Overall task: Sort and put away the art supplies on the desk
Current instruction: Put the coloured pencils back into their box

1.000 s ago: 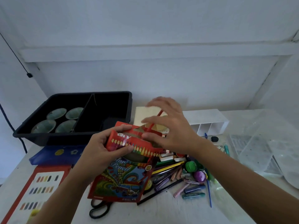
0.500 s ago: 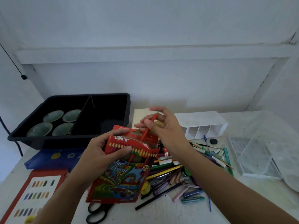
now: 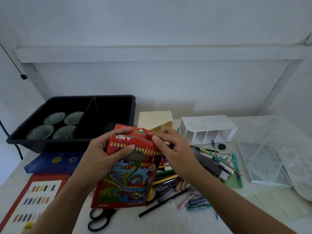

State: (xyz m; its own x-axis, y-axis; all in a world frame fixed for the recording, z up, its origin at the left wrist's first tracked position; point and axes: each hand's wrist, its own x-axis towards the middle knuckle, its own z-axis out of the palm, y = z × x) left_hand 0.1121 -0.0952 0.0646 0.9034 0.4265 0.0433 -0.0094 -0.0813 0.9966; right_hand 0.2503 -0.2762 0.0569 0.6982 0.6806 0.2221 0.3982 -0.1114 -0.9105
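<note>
My left hand [image 3: 103,152] grips the upper part of a red colour-pencil box [image 3: 128,179] and holds it upright above the desk. My right hand [image 3: 172,151] pinches the box's top right corner at the open flap; no pencil shows in its fingers. Under and to the right of the box lies a heap of loose pencils, pens and crayons [image 3: 175,184]. Black scissors [image 3: 101,220] lie just below the box.
A black divided bin [image 3: 118,105] with several green dishes stands at the back left. A cream holder [image 3: 155,119] and a white compartment organizer [image 3: 207,130] lie behind the heap. Clear plastic cases [image 3: 263,162] sit right. A blue folder [image 3: 50,162] and a red colour chart [image 3: 33,198] lie left.
The red pencil held above the box by my right hand has gone down into the box. My right hand has dropped to the box's top corner.
</note>
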